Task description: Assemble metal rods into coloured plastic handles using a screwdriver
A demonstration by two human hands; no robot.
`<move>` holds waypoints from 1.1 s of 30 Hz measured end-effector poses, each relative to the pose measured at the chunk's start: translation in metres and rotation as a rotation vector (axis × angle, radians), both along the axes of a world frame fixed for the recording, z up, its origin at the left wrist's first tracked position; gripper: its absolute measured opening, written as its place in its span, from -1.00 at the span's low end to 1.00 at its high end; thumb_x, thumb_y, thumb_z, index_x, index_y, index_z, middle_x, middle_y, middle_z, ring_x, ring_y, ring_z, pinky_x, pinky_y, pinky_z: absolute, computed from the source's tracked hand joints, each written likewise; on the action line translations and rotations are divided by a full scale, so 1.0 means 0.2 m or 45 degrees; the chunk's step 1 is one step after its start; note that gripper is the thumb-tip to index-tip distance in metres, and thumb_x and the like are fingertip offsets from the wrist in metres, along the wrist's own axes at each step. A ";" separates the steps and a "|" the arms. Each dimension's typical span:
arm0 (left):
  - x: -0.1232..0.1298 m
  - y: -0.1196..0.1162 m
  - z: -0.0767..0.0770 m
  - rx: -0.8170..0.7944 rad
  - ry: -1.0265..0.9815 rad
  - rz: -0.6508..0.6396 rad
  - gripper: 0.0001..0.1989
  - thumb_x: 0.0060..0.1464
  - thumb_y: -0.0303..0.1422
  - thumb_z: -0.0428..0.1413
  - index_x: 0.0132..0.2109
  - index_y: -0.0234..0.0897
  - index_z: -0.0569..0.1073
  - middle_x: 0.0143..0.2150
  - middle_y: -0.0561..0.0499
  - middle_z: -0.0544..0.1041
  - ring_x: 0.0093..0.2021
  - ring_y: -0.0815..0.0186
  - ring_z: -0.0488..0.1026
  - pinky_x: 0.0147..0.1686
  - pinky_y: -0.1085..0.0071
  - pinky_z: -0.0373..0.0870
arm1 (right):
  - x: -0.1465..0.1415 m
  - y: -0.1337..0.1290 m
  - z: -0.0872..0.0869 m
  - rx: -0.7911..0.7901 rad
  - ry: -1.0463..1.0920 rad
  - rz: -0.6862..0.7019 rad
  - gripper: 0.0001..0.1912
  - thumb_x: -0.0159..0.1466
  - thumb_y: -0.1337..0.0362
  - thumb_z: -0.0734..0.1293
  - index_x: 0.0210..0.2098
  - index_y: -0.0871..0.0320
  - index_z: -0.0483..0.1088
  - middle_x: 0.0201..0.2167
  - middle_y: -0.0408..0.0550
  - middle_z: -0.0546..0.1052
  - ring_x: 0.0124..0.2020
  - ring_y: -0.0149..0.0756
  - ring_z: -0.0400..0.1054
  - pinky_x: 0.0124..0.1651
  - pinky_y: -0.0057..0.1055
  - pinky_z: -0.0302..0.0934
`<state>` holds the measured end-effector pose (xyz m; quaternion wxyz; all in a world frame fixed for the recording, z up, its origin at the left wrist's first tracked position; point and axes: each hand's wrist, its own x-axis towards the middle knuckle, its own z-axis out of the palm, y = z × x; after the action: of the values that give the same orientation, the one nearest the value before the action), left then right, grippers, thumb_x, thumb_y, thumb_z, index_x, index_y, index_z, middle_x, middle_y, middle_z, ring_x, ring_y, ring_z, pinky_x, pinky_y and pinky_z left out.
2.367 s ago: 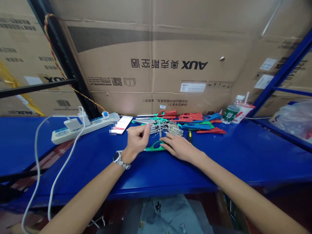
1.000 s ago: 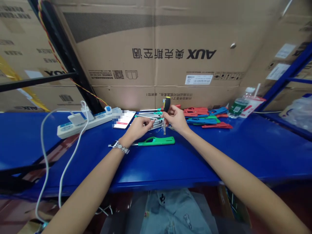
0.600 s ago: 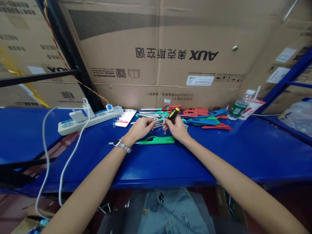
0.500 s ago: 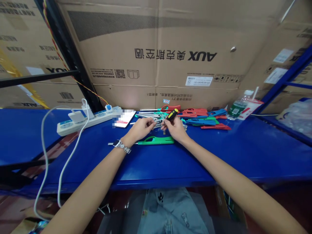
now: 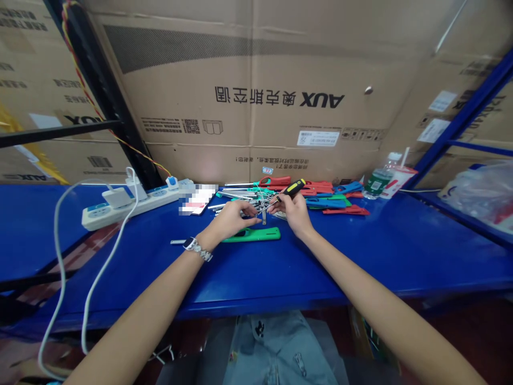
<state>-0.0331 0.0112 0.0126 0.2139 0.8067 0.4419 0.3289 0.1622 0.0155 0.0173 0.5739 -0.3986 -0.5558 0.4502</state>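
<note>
My right hand (image 5: pixel 295 213) is closed round a screwdriver (image 5: pixel 295 186) with a black and yellow handle. The handle tilts up to the right, and its shaft points down-left toward my other hand. Just left of it, my left hand (image 5: pixel 234 218) has its thumb and fingers drawn together, and whatever small thing they hold is hidden. A green long-necked lighter (image 5: pixel 262 234) lies on the blue table (image 5: pixel 256 272) below my hands, partly covered by the left one. Behind my fingers is a pile of thin metal tubes and loose wires (image 5: pixel 246 194).
Red and blue lighter bodies (image 5: pixel 339 202) are heaped at the back right. Beyond them stand a bottle (image 5: pixel 377 182) and a cup with a straw (image 5: pixel 398 181). A phone (image 5: pixel 204 199) and a power strip (image 5: pixel 132 198) with white cables lie left. Cardboard boxes (image 5: pixel 256 117) wall the back.
The view has shifted a little. The screwdriver handle leans further right, and my hands are slightly further apart. My left thumb now stretches out more toward the right hand.
</note>
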 end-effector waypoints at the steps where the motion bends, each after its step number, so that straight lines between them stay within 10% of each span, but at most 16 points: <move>1: 0.01 0.00 -0.01 0.003 -0.007 -0.002 -0.79 0.04 -0.22 0.27 -0.24 -0.28 0.59 -0.29 -0.08 0.66 -0.29 0.25 0.56 -0.25 0.33 0.45 | 0.00 -0.01 0.00 0.000 -0.005 -0.002 -0.88 0.25 0.20 0.20 -0.27 0.05 0.13 -0.41 -0.14 0.49 -0.45 -0.28 0.51 -0.29 -0.29 0.44; 33: 0.21 -0.10 -0.02 0.180 0.172 0.006 -0.87 0.24 -0.45 0.09 -0.24 -0.27 0.54 -0.35 -0.05 0.62 -0.36 0.22 0.54 -0.32 0.31 0.38 | 0.08 -0.11 0.03 0.333 -0.473 -0.127 -0.70 0.37 0.03 0.24 0.02 -0.02 0.19 -0.34 -0.08 0.50 -0.43 -0.22 0.45 -0.27 -0.16 0.43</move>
<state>0.0083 -0.0097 0.0087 0.1254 0.8390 0.4330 0.3047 0.1786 -0.0060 0.0236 0.5301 -0.4239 -0.6852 0.2642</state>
